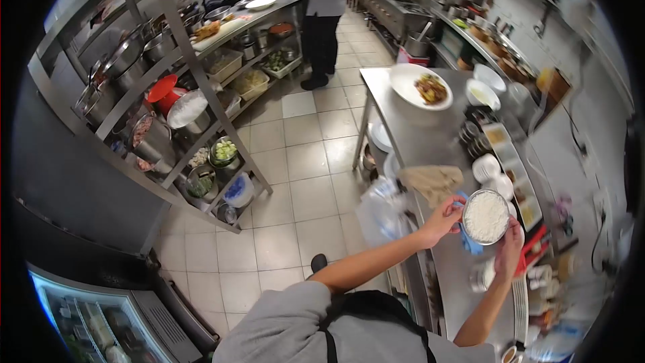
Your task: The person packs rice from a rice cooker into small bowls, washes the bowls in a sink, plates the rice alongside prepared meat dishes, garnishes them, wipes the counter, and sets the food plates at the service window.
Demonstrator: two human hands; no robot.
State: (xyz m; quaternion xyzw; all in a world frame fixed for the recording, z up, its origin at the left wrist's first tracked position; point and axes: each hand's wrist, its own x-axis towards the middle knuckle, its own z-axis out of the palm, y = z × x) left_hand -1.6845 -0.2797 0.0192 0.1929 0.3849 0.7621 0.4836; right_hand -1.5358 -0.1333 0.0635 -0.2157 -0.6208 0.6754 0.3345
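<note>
Over the steel counter, a round bowl of white powder or grains [486, 216] is held between my two hands. My left hand [441, 220] has its fingers closed at the bowl's left rim. At the lower right rim, my right hand [512, 242] grips the bowl with thumb and fingers. A blue cloth or glove [471, 245] shows just below and behind the bowl. Beside it on the counter's left edge lies a brown cloth [432, 181]. Stacked small white dishes [486, 169] stand just above the bowl.
A white plate with cooked food [405, 87] sits at the counter's far end. Seasoning trays [498, 136] line its right side. Shelves with pots and containers [205, 77] stand left across the tiled floor [272, 191]. Two people work farther back, one standing [322, 27] near the stove [390, 3].
</note>
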